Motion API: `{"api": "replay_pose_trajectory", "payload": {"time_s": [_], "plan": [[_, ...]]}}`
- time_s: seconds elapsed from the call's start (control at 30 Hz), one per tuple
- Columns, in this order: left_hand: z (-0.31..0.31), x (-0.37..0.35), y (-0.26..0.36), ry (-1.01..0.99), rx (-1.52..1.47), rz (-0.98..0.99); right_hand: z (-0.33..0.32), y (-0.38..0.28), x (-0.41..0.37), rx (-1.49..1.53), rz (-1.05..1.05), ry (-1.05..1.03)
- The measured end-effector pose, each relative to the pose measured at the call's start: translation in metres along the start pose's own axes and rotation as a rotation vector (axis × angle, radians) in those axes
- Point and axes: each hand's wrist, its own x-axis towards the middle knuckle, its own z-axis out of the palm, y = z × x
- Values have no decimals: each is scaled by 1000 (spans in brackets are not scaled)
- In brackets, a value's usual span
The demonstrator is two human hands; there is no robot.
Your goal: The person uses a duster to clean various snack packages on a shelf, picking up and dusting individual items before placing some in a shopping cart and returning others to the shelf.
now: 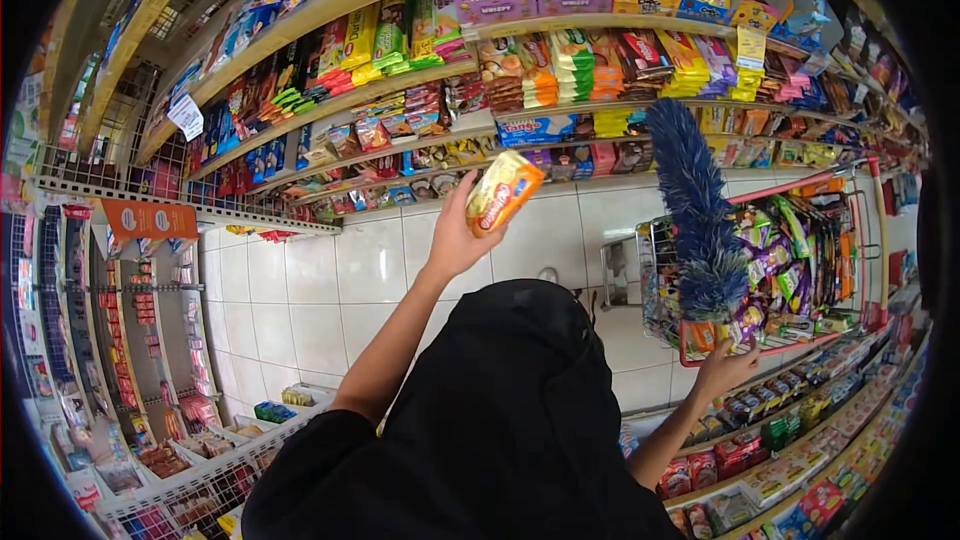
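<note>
Holding two things at once, one in each hand, I stand in a shop aisle between stocked shelves. My left hand (455,240) is raised in front of me, its fingers wrapped round a single orange-and-yellow snack packet (505,192), which sits tilted in the air just before the lower tiers of the shelf rack (590,25). My right hand (722,368) is lower and out to the side, closed on the bottom end of one blue feather duster (697,205); the duster stands nearly upright, and its bushy head rises in front of one red-rimmed wire basket (800,183) crammed with bright snack bags, too many and too overlapped to count. On the rack ahead I can make out four tiers of packets and boxes, packed edge to edge. A second run of shelves (800,410) passes below my right forearm, holding rows of small packs. The white tiled floor (330,290) shows between the racks, and my black garment (500,420) fills the lower middle of the view.
</note>
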Motion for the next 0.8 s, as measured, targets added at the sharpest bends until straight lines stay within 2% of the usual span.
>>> {"api": "replay_pose_trajectory", "payload": {"time_s": [0.03, 0.1, 0.13, 0.2, 0.3, 0.33, 0.47, 0.5, 0.6, 0.7, 0.8], "plan": [[1, 2, 15, 3, -49, -8, -6, -18, -2, 87, -164, 132], [5, 2, 42, 4, -150, -22, -16, -81, -6, 730, -30, -145], [7, 3, 51, -32, -94, 56, -13, -112, -10, 871, -126, -244], [7, 4, 64, -95, 27, 210, -12, -168, -21, 1189, -169, -678], [-3, 0, 82, -225, 76, 293, -4, -221, -28, 1276, -239, -1112], [-10, -1, 88, -257, 74, 301, 1, -231, -27, 1286, -233, -1108], [-27, -19, 64, 92, -177, 25, 14, -261, -26, 1338, -179, -1097], [-28, -27, 48, 195, -123, -150, 15, -264, -24, 1318, -154, -1120], [-37, -46, 19, 361, -488, -477, 20, -278, -23, 1300, -152, -1167], [-41, -58, 15, 328, -532, -539, 27, -292, -25, 1299, -193, -1212], [-30, -57, 22, 309, -630, -462, 38, -305, -28, 1276, -171, -1345]]}}
